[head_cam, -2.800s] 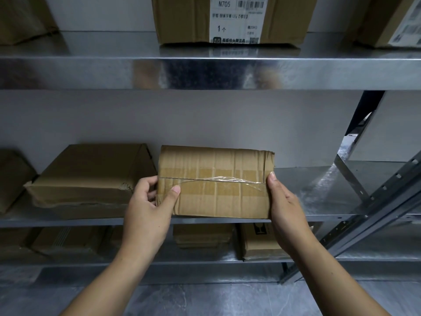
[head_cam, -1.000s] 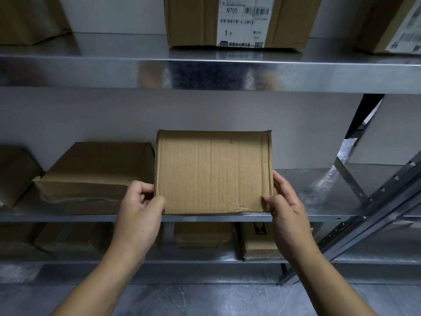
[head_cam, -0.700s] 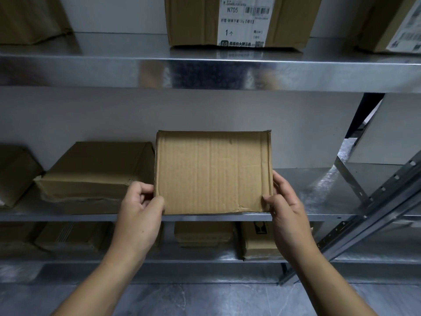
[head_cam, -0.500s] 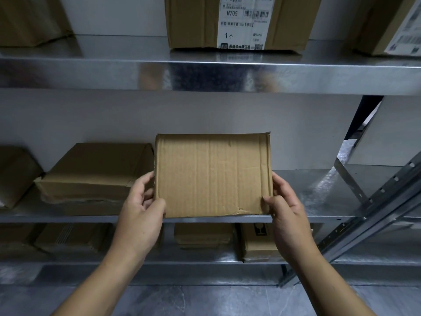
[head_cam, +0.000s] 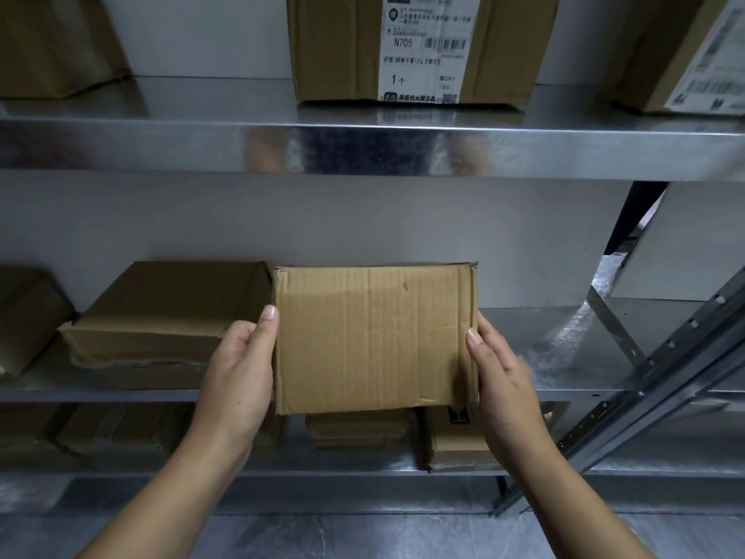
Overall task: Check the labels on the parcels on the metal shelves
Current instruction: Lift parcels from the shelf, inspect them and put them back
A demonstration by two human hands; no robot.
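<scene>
I hold a flat brown cardboard parcel (head_cam: 375, 336) upright in front of the middle metal shelf (head_cam: 564, 357), its plain face toward me with no label showing. My left hand (head_cam: 242, 373) grips its left edge, thumb on the front. My right hand (head_cam: 504, 381) grips its right edge the same way. The fingers behind the parcel are hidden. On the top shelf (head_cam: 363, 147) stands a larger box with a white label (head_cam: 427, 50) reading N705 and a barcode.
Another flat parcel (head_cam: 165, 316) lies on the middle shelf to the left, and one more (head_cam: 24, 316) at the far left. More parcels (head_cam: 358, 431) sit on the lower shelf. A labelled box (head_cam: 705, 54) is top right. A slanted metal upright (head_cam: 645, 393) crosses the right side.
The parcel was turned from its taped side to a plain face, then lowered slightly off the shelf edge. My left thumb has moved up along the left edge.
</scene>
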